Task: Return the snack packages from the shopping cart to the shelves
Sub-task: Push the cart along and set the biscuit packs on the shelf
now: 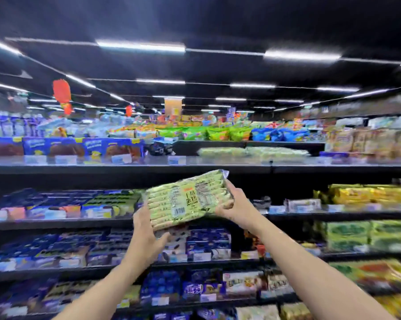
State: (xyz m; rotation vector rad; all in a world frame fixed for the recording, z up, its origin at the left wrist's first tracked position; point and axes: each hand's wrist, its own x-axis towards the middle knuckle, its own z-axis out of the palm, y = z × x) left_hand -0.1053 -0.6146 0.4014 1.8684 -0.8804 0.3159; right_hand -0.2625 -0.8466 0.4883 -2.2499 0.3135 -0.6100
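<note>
A flat pale-green snack package [188, 199] with a white label and barcode is raised in front of the shelves, tilted with its right end higher. My left hand [146, 234] grips its lower left corner. My right hand [235, 204] holds its right end. The package hangs just below the top shelf edge [194, 168]. Similar pale-green packages [252, 151] lie flat on the top shelf, up and to the right. The shopping cart is out of sight.
Blue boxes [63, 147] fill the top shelf at left, tan packs [368, 142] at right. Lower shelves carry blue packages [206, 243] in the middle and green and yellow packs [368, 234] at right. Ceiling lights run overhead.
</note>
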